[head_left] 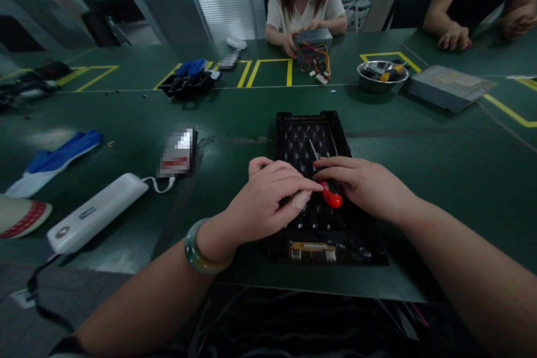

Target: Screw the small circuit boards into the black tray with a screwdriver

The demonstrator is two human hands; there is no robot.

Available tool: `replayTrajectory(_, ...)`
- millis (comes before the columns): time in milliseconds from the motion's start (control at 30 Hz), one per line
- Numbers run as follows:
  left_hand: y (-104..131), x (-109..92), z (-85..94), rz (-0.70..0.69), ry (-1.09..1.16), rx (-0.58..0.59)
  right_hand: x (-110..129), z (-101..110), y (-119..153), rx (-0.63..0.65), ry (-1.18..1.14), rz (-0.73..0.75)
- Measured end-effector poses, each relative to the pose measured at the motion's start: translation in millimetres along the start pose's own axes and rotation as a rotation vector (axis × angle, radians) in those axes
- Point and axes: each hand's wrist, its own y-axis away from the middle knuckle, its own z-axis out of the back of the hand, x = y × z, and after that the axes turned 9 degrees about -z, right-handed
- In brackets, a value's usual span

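A black plastic tray-like housing (289,140) lies on the green table in front of me, its floor patterned with rows of bumps. Over it is a screwdriver with a red and black handle (332,196), its thin shaft pointing away from me. My right hand (363,182) has its fingers bent over the handle from the right; its thumb is hidden. From the left comes my left hand (277,196), fingers extended, the index fingertip at the red handle end. A connector board (313,250) shows at the housing's near edge.
A white power bank (98,212) is cabled to a small device (177,152) on the left, near blue-white gloves (62,154). Further off are a black tray (187,85), a metal bowl (382,81) and a grey metal panel (451,86). Opposite, a person holds a wired metal box (314,39).
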Motion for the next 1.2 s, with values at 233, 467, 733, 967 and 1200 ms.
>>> replayTrajectory(233, -0.2, 9.7, -7.2, 0.192, -0.065, -0.116, -2.0, -2.7, -2.6, 0.035, 0.002, 0.002)
replayTrajectory(467, 1.3, 38.6, -13.5, 0.418, -0.101, -0.229, 6.7, 3.2, -0.1, -0.102, 0.013, -0.203)
replayTrajectory(733, 2.2, 67.3, -24.7, 0.562, 0.072, -0.250, -0.1, -5.1, 3.7, -0.030, 0.064, -0.694)
replayTrajectory(967, 2.7, 82.4, -31.1, 0.607, 0.141, -0.283, -21.1, -1.6, 2.1, 0.096, 0.067, -0.737)
replayTrajectory(1200, 1.0, 73.9, -23.1, 0.646, 0.180, -0.242, -81.9, 38.3, 48.3, 0.046, 0.154, -0.791)
